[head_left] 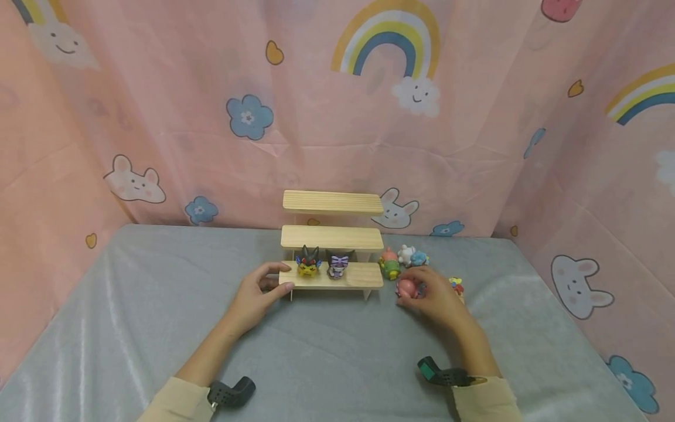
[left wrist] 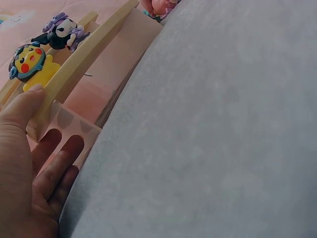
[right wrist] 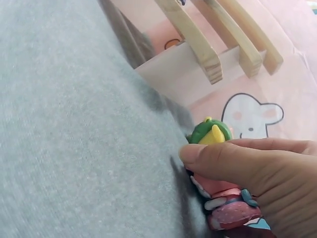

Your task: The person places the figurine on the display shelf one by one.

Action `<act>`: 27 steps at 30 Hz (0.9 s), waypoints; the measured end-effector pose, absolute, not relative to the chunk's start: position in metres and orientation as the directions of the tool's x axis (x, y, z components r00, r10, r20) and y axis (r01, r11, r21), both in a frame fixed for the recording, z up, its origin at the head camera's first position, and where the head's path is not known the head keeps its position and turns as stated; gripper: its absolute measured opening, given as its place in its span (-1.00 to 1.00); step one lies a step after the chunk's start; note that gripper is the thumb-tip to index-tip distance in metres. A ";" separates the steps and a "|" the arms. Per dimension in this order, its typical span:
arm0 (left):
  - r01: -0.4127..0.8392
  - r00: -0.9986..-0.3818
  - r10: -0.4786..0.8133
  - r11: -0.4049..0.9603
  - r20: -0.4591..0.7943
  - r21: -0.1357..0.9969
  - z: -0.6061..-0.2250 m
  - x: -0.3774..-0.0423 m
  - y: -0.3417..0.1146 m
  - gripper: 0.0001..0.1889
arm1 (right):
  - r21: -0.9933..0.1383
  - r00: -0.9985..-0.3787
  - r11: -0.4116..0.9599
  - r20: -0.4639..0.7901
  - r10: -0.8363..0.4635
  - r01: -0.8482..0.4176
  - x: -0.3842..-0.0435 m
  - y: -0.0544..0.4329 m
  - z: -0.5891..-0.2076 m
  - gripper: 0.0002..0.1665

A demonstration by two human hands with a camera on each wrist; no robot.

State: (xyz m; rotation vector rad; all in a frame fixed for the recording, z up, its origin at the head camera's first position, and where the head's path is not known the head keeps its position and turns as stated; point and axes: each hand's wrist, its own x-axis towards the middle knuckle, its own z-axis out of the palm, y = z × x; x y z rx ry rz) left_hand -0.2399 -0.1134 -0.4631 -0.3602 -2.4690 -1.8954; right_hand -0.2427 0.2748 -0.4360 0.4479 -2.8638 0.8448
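A three-step wooden display stand (head_left: 332, 237) has clear side panels. My left hand (head_left: 255, 296) grips the left end of its lowest step, with the thumb on the wood and other fingers beside the clear panel in the left wrist view. On that step stand a yellow figurine in a dark hood (head_left: 308, 264) and a black-hooded figurine with a purple bow (head_left: 338, 265). Right of the stand, my right hand (head_left: 440, 296) pinches a pink figurine (head_left: 407, 288) between thumb and fingers, low over the cloth. The fingers partly hide it in the right wrist view (right wrist: 233, 215).
A green and pink figurine (head_left: 389, 265) stands just right of the stand. White and blue figurines (head_left: 411, 256) sit behind the right hand, and a small red and yellow figurine (head_left: 456, 286) is partly hidden by it. Grey cloth (head_left: 327, 357) covers the table; a pink printed curtain (head_left: 211, 170) hangs behind.
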 end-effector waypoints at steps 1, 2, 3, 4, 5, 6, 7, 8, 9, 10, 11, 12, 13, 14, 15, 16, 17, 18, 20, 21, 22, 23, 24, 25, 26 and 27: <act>0.183 -0.974 0.175 0.242 0.143 0.953 -0.463 -0.240 -0.113 -0.62 | -0.508 -0.948 0.801 0.204 -0.246 -0.317 -0.243 0.275 -0.436 -0.53; 0.181 -0.975 0.174 0.243 0.141 0.953 -0.463 -0.240 -0.113 -0.62 | -0.505 -0.946 0.801 0.207 -0.248 -0.321 -0.243 0.275 -0.436 -0.54; 0.180 -0.975 0.174 0.243 0.140 0.953 -0.463 -0.240 -0.113 -0.61 | -0.502 -0.945 0.801 0.212 -0.250 -0.325 -0.243 0.275 -0.436 -0.55; 0.179 -0.975 0.173 0.243 0.139 0.953 -0.463 -0.240 -0.113 -0.61 | -0.500 -0.943 0.801 0.218 -0.253 -0.330 -0.243 0.275 -0.437 -0.56; 0.178 -0.975 0.172 0.244 0.138 0.953 -0.463 -0.240 -0.113 -0.61 | -0.501 -0.941 0.798 0.225 -0.253 -0.334 -0.243 0.275 -0.436 -0.56; 0.178 -0.975 0.173 0.244 0.138 0.953 -0.463 -0.240 -0.113 -0.61 | -0.503 -0.940 0.796 0.229 -0.252 -0.336 -0.243 0.275 -0.436 -0.57; 0.178 -0.975 0.172 0.244 0.138 0.953 -0.463 -0.240 -0.113 -0.61 | -0.506 -0.940 0.794 0.233 -0.250 -0.337 -0.242 0.276 -0.436 -0.59; 0.178 -0.975 0.171 0.244 0.139 0.953 -0.463 -0.240 -0.113 -0.61 | -0.513 -0.939 0.789 0.233 -0.252 -0.339 -0.242 0.276 -0.436 -0.60; 0.179 -0.975 0.171 0.245 0.139 0.953 -0.463 -0.240 -0.113 -0.61 | -0.525 -0.942 0.783 0.230 -0.246 -0.333 -0.241 0.276 -0.436 -0.61; 0.179 -0.975 0.171 0.245 0.139 0.953 -0.463 -0.240 -0.113 -0.61 | -0.536 -0.943 0.778 0.226 -0.242 -0.328 -0.241 0.276 -0.435 -0.63; 0.178 -0.975 0.171 0.245 0.139 0.953 -0.464 -0.240 -0.113 -0.61 | -0.549 -0.948 0.774 0.218 -0.230 -0.314 -0.240 0.276 -0.435 -0.64; 0.179 -0.975 0.172 0.246 0.138 0.953 -0.464 -0.240 -0.113 -0.61 | -0.560 -0.954 0.773 0.205 -0.220 -0.299 -0.240 0.276 -0.434 -0.65; 0.179 -0.975 0.171 0.248 0.139 0.952 -0.464 -0.240 -0.113 -0.61 | -0.572 -0.958 0.769 0.195 -0.210 -0.285 -0.239 0.276 -0.433 -0.65; 0.180 -0.975 0.171 0.248 0.140 0.952 -0.463 -0.240 -0.113 -0.61 | -0.587 -0.963 0.764 0.182 -0.200 -0.269 -0.239 0.276 -0.432 -0.65; 0.180 -0.975 0.171 0.249 0.140 0.951 -0.463 -0.240 -0.113 -0.61 | -0.598 -0.968 0.761 0.170 -0.186 -0.252 -0.239 0.276 -0.431 -0.64; 0.183 -0.975 0.171 0.252 0.142 0.950 -0.463 -0.240 -0.113 -0.61 | -0.606 -0.971 0.759 0.161 -0.177 -0.239 -0.238 0.276 -0.430 -0.62; 0.184 -0.975 0.172 0.253 0.143 0.950 -0.463 -0.240 -0.113 -0.61 | -0.621 -0.976 0.753 0.147 -0.162 -0.219 -0.238 0.276 -0.429 -0.60; 0.184 -0.975 0.172 0.255 0.143 0.949 -0.463 -0.240 -0.113 -0.61 | -0.633 -0.978 0.745 0.138 -0.158 -0.209 -0.237 0.276 -0.428 -0.59; 0.186 -0.975 0.172 0.258 0.144 0.948 -0.463 -0.240 -0.113 -0.60 | -0.672 -0.981 0.716 0.119 -0.151 -0.192 -0.237 0.276 -0.426 -0.57; 0.184 -0.975 0.171 0.259 0.142 0.948 -0.464 -0.240 -0.113 -0.60 | -0.689 -0.983 0.701 0.111 -0.147 -0.182 -0.237 0.276 -0.425 -0.56; 0.182 -0.975 0.170 0.260 0.140 0.948 -0.464 -0.240 -0.113 -0.61 | -0.708 -0.985 0.685 0.099 -0.141 -0.169 -0.236 0.275 -0.424 -0.55; 0.178 -0.976 0.170 0.261 0.136 0.949 -0.464 -0.240 -0.113 -0.61 | -0.732 -0.987 0.663 0.085 -0.135 -0.154 -0.237 0.275 -0.423 -0.55; 0.176 -0.977 0.168 0.263 0.134 0.949 -0.464 -0.240 -0.113 -0.61 | -0.753 -0.989 0.643 0.072 -0.129 -0.139 -0.237 0.275 -0.422 -0.55; 0.176 -0.977 0.168 0.263 0.134 0.949 -0.464 -0.240 -0.113 -0.61 | -0.767 -0.991 0.629 0.064 -0.121 -0.127 -0.237 0.275 -0.420 -0.54; 0.174 -0.977 0.167 0.262 0.133 0.949 -0.463 -0.240 -0.113 -0.62 | -0.786 -0.992 0.608 0.054 -0.117 -0.115 -0.237 0.275 -0.420 -0.53; 0.174 -0.977 0.167 0.259 0.134 0.950 -0.463 -0.240 -0.113 -0.62 | -0.805 -0.993 0.585 0.041 -0.110 -0.098 -0.237 0.275 -0.419 -0.52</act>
